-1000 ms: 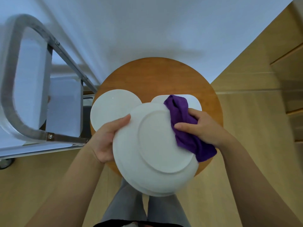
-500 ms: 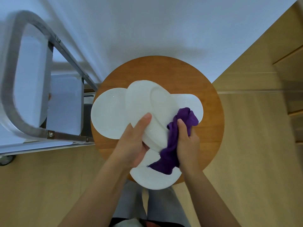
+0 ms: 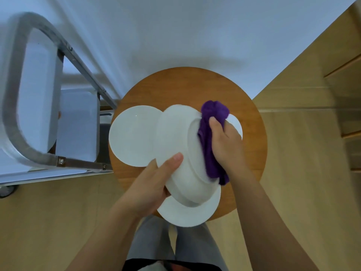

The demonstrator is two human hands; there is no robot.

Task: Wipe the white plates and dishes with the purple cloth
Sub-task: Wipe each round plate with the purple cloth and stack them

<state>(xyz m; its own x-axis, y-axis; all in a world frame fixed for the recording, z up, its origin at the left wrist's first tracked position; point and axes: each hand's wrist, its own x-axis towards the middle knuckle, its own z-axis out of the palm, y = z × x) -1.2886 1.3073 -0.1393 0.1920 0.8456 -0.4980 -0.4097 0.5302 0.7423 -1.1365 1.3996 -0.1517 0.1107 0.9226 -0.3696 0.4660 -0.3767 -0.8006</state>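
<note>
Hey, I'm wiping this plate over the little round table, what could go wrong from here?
1. The left hand holds the tilted plate only at its edge while the right hand presses the purple cloth against it; a hard rub might lever it loose.
2. If it slips, it would likely strike the near plate right below.
3. That near plate overhangs the round table edge, so a knock may tip it off.

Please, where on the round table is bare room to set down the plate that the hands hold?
Bare wood shows on the round table at the far side, beyond the purple cloth, and along its right edge beside the right hand. The left and near sides are crowded with the left plate and the near plate.
</note>
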